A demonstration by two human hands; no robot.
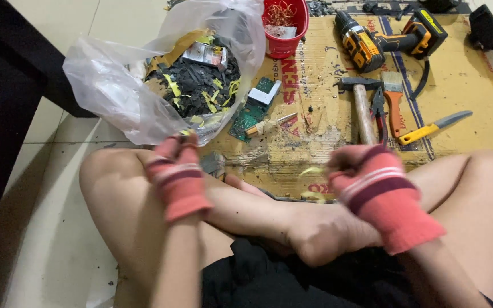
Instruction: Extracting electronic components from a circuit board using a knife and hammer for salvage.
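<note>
Crossed bare legs (269,222) fill the foreground. Left hand (177,171), red-gloved, is curled at the scrap bag (144,85); right hand (372,182) is fisted near a yellow strip (313,170); neither grip can be judged through the blur.

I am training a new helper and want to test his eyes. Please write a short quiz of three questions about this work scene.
1. True or false: the hammer lies on the cardboard sheet.
2. What colour is the bucket behind the plastic bag?
3. The cordless drill is: A) beside the green circuit board, B) beyond the hammer, C) in the left hand.

Key: 1 true; 2 red; 3 B.
</note>
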